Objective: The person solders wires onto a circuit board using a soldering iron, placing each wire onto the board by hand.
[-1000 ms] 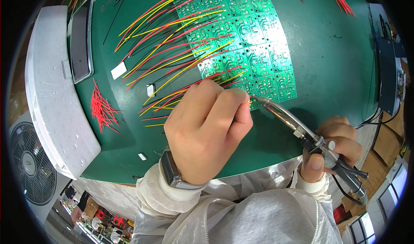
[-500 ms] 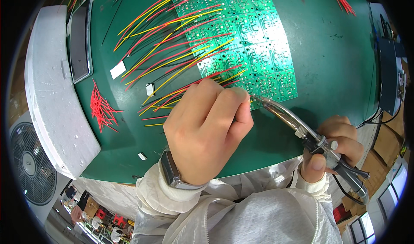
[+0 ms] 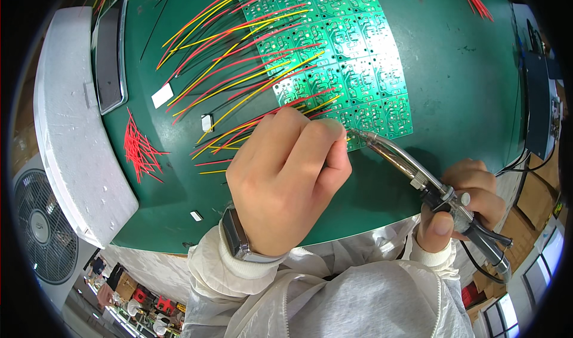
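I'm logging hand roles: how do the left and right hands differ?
The left hand has a watch at its wrist; the right hand shows none. The left hand is curled at the near edge of the circuit board; the right hand, off the board, holds a metal-nosed tool. Both are bare, with white cuffs.

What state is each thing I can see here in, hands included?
Left hand: closed, fingertips together over the board's near edge.
Right hand: closed around the soldering tool.
Soldering tool: held, tip beside the left fingertips.
Circuit board: lying flat.
Long wires: reaching across the board's left side.
Short red wires: loose, heaped.
Phone: screen dark.
Watch: strapped on the left wrist.
Fan: running or stopped, cannot tell.
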### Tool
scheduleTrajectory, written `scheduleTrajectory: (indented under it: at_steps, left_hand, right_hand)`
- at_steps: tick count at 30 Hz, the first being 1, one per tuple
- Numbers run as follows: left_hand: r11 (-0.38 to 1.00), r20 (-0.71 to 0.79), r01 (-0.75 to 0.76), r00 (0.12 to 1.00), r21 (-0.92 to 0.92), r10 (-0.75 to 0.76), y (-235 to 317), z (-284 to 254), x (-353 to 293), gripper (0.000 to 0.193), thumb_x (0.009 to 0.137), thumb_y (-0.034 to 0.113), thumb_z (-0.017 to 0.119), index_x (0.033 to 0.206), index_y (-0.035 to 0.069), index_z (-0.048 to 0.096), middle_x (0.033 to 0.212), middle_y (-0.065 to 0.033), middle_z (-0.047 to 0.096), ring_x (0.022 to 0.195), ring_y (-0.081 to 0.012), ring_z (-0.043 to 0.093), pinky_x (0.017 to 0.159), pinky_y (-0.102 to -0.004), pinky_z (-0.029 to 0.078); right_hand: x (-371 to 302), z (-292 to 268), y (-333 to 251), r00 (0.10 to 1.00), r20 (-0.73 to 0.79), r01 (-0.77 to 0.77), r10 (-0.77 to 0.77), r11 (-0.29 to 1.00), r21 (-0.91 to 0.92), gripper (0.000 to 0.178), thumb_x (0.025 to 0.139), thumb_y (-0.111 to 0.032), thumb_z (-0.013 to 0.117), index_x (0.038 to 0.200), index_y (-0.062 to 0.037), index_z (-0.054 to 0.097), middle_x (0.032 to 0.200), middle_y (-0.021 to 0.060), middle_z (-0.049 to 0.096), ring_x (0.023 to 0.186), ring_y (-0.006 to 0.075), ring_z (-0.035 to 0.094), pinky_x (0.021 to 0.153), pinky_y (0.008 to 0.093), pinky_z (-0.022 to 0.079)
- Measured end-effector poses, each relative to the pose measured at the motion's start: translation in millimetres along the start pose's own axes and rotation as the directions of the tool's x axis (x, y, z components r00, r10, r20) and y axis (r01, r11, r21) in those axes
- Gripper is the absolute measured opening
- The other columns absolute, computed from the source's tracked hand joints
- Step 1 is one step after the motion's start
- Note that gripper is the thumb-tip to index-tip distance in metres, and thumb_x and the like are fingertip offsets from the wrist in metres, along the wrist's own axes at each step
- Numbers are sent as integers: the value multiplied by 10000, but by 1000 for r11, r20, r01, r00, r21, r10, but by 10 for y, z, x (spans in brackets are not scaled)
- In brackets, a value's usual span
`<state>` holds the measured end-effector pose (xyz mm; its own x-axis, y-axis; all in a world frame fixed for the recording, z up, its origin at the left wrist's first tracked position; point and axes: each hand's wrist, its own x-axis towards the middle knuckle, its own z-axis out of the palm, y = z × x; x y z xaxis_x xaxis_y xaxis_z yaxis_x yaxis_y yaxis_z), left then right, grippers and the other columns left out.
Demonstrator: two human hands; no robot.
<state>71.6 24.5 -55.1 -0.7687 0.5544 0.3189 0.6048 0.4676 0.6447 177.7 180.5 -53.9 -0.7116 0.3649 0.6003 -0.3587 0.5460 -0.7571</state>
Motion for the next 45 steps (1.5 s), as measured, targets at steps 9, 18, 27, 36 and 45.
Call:
scheduleTrajectory:
  at_steps: [9,18,27,36,45]
  left_hand:
    - [1000,9,5,1000,8,-6,10,0,-13,189,591,-56,621,725,54,544,631,-18,478,493,-109,405,441,-230,343]
    - [1000,2,1,1000,9,-1,-1,-10,-2,195,588,-61,621,723,57,545,626,-20,470,484,-110,409,433,-232,339]
    - [998,19,47,999,34,-48,60,-30,16,189,582,-58,629,705,58,543,620,-25,459,487,-117,419,437,-239,342]
    - [996,58,55,997,72,-59,137,-65,-17,163,594,-51,628,691,49,544,602,-30,448,488,-130,438,450,-252,359]
    - [998,138,28,990,63,-37,306,-170,-350,214,555,-21,627,721,85,542,647,-16,477,570,-190,477,545,-282,375]
  right_hand:
    - [-23,-2,8,1000,-11,5,-5,1000,0,364,671,-223,691,797,-47,398,648,75,456,454,131,403,388,242,343]
    - [-13,-18,-10,999,-29,-33,33,999,-14,369,686,-252,681,805,-58,392,655,74,458,483,141,417,423,250,357]
    - [-14,-22,-29,988,-127,-95,89,995,-38,386,695,-291,673,806,-73,375,655,69,452,489,139,413,444,247,337]
    - [-9,6,51,937,-339,-89,79,996,-15,404,695,-313,675,810,-59,382,657,79,446,503,140,430,461,251,349]
    - [-1,-12,103,930,-363,-58,50,998,-12,397,703,-300,676,811,-39,396,662,74,453,532,147,452,495,251,374]
